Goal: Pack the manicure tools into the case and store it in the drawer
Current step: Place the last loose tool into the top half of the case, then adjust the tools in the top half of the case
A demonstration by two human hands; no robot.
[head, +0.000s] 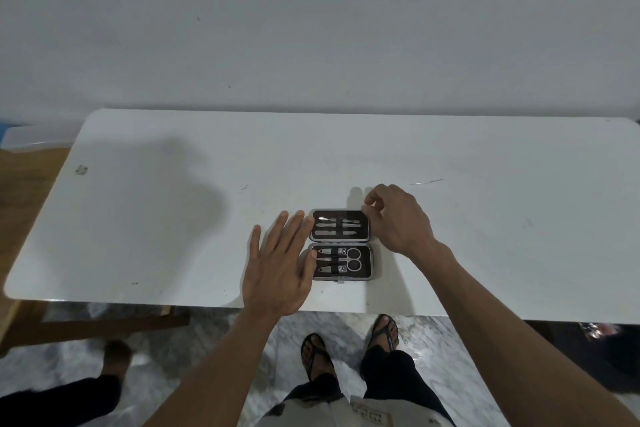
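A small manicure case (342,244) lies open flat on the white table (173,218), near its front edge. Its far half holds several thin metal tools (337,228) under straps. The near half holds scissors (350,259) and clippers. My left hand (277,270) is flat with fingers spread, its fingertips against the case's left edge. My right hand (398,218) has thumb and forefinger pinched at the far right corner of the far half. No drawer is in view.
A thin needle-like metal piece (426,181) lies on the table, right of and beyond the case. A translucent plastic box (31,139) sits at far left off the table. Another person's foot and leg (104,367) are at lower left.
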